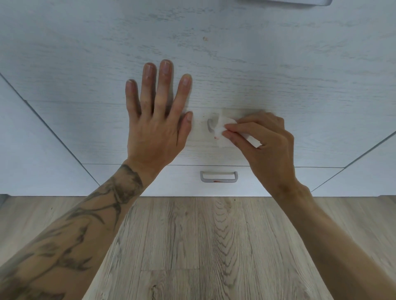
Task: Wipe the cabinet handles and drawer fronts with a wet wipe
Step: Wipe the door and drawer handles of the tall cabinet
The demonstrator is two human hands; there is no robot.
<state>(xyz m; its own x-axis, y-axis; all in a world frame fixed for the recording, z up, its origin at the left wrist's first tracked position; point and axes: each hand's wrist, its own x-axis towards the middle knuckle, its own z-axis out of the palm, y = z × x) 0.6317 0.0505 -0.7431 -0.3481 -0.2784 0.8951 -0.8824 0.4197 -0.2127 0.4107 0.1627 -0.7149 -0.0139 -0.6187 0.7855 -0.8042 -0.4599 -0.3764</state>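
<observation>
in right grip [260, 137], wipe [222, 132]

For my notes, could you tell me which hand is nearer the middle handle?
Right. The right hand presses the wipe onto the handle; the left hand lies flat beside it.

Hands: two, left hand [153, 120] and right hand [264, 145]
Wet wipe [225, 133]: one
Handles: three, at 12 [300, 1], centre [211, 125], 6 [218, 177]
Drawer fronts: two, upper [235, 64], lower [267, 182]
</observation>
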